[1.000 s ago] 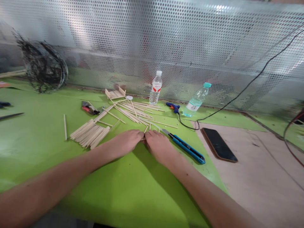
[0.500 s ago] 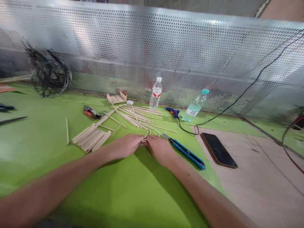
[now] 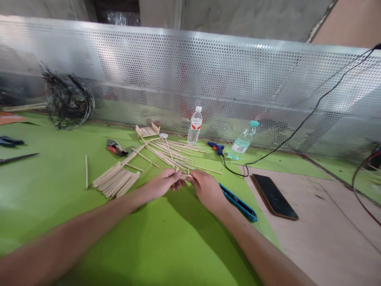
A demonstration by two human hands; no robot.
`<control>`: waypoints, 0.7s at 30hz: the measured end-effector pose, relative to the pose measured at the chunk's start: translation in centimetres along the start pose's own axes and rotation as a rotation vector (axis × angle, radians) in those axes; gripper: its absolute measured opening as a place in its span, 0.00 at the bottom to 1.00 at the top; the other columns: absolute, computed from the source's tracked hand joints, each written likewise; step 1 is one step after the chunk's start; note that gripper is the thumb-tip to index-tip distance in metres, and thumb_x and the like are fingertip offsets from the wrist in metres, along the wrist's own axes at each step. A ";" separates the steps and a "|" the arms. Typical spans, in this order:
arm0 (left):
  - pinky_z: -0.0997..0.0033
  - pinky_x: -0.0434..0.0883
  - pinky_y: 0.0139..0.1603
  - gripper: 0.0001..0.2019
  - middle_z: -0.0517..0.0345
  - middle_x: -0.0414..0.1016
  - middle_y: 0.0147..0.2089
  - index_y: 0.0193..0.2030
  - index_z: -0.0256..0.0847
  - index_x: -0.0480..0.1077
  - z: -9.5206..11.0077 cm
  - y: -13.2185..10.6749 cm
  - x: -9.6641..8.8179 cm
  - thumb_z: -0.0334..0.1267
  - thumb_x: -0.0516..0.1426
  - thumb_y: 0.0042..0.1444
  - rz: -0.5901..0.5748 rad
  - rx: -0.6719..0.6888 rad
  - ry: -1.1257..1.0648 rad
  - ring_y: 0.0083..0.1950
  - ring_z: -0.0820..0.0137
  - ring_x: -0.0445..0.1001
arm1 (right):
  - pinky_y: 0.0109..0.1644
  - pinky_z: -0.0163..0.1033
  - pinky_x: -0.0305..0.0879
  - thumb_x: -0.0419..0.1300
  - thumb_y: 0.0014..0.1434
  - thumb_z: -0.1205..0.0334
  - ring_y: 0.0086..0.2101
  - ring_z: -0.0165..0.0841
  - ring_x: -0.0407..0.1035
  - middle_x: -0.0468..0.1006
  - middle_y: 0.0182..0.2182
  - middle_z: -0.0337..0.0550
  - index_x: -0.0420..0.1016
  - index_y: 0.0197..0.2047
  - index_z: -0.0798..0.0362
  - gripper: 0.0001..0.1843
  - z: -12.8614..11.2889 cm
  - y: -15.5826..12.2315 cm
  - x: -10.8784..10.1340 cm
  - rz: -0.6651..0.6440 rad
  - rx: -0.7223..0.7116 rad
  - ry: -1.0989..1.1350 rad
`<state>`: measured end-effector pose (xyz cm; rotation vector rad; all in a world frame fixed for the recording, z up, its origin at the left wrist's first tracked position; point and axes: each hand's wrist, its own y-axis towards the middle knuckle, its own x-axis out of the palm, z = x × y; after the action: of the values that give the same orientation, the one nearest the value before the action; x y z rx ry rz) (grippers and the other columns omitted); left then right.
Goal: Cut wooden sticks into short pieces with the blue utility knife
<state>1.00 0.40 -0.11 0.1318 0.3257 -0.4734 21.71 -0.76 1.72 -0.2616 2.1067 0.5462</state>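
Between my two hands is a small piece made of thin wooden sticks (image 3: 185, 176), largely covered by fingers. My left hand (image 3: 163, 183) is closed on its left end, thumb on top. At the other end, my right hand (image 3: 206, 187) pinches the same sticks with thumb and fingertips. A blue utility knife (image 3: 238, 202) lies beside my right hand, its front end hidden behind that hand. Past my hands, loose wooden sticks (image 3: 178, 149) are spread in a pile. A flat bundle of cut sticks (image 3: 114, 180) lies left of my left hand.
Farther back stand a small stick-built piece (image 3: 148, 131), a water bottle (image 3: 195, 126), a green-capped bottle (image 3: 242, 142) and a blue glue gun (image 3: 216, 147) with its cord. A phone (image 3: 274, 196) lies at right. Pliers (image 3: 116, 149) and coiled wire (image 3: 68, 101) are left, before a perforated metal panel (image 3: 143, 75).
The view has tilted up a little. Both hands have turned and come up slightly with the sticks, showing more of them. My right hand now covers the knife's blade end.
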 end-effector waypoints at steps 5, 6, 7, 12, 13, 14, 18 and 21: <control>0.60 0.72 0.50 0.25 0.46 0.78 0.52 0.51 0.39 0.74 0.6 0.0 1.1 0.59 0.50 0.67 0.130 0.023 -0.147 0.53 0.61 0.75 | 0.29 0.35 0.52 0.48 0.70 0.54 0.26 0.31 0.58 0.66 0.25 0.36 0.66 0.32 0.51 0.17 -0.4 0.3 1.2 0.162 0.111 0.304; 0.59 0.72 0.52 0.25 0.47 0.78 0.52 0.51 0.39 0.75 0.7 -0.1 1.5 0.59 0.51 0.66 0.149 0.032 -0.176 0.55 0.60 0.75 | 0.29 0.35 0.54 0.48 0.70 0.52 0.26 0.32 0.58 0.66 0.25 0.36 0.67 0.33 0.51 0.17 -0.7 0.3 1.5 0.174 0.118 0.367; 0.59 0.71 0.54 0.25 0.47 0.78 0.52 0.50 0.39 0.75 0.8 -0.2 1.9 0.60 0.52 0.65 0.166 0.042 -0.215 0.55 0.59 0.74 | 0.29 0.35 0.55 0.47 0.69 0.51 0.27 0.32 0.59 0.66 0.25 0.36 0.68 0.33 0.51 0.18 -1.1 0.2 1.8 0.182 0.121 0.427; 0.60 0.68 0.61 0.26 0.48 0.78 0.52 0.51 0.39 0.74 1.7 -0.5 3.4 0.60 0.54 0.64 0.202 0.105 -0.307 0.56 0.60 0.73 | 0.32 0.36 0.63 0.50 0.67 0.49 0.29 0.33 0.64 0.68 0.25 0.37 0.68 0.32 0.51 0.17 -2.7 -0.2 2.9 0.194 0.143 0.654; 0.60 0.67 0.62 0.25 0.48 0.78 0.53 0.51 0.39 0.74 1.9 -0.6 3.5 0.60 0.54 0.64 0.196 0.120 -0.317 0.57 0.60 0.73 | 0.34 0.36 0.64 0.51 0.66 0.50 0.30 0.33 0.65 0.70 0.26 0.38 0.68 0.33 0.51 0.16 -2.9 -0.3 3.0 0.187 0.147 0.683; 0.59 0.66 0.63 0.25 0.48 0.77 0.54 0.52 0.38 0.74 2.1 -0.7 3.5 0.59 0.54 0.64 0.187 0.132 -0.320 0.58 0.59 0.72 | 0.36 0.37 0.66 0.52 0.66 0.51 0.31 0.33 0.66 0.71 0.28 0.39 0.69 0.33 0.52 0.15 -3.0 -0.3 3.1 0.177 0.149 0.708; 0.59 0.68 0.63 0.24 0.46 0.76 0.56 0.54 0.38 0.74 2.7 -1.0 3.5 0.57 0.52 0.67 0.171 0.144 -0.286 0.60 0.59 0.71 | 0.38 0.38 0.67 0.52 0.66 0.53 0.33 0.33 0.67 0.74 0.33 0.42 0.70 0.36 0.52 0.13 -3.2 -0.5 3.4 0.141 0.157 0.767; 0.59 0.67 0.63 0.24 0.47 0.77 0.57 0.54 0.39 0.74 2.7 -1.1 3.6 0.56 0.52 0.67 0.179 0.128 -0.304 0.61 0.59 0.71 | 0.35 0.38 0.65 0.51 0.66 0.52 0.30 0.33 0.65 0.73 0.31 0.41 0.69 0.35 0.52 0.14 -3.2 -0.5 3.7 0.124 0.164 0.774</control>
<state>4.26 -2.66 1.13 0.2092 -0.0150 -0.3299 17.47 -2.64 0.03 -0.2769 2.9176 0.3663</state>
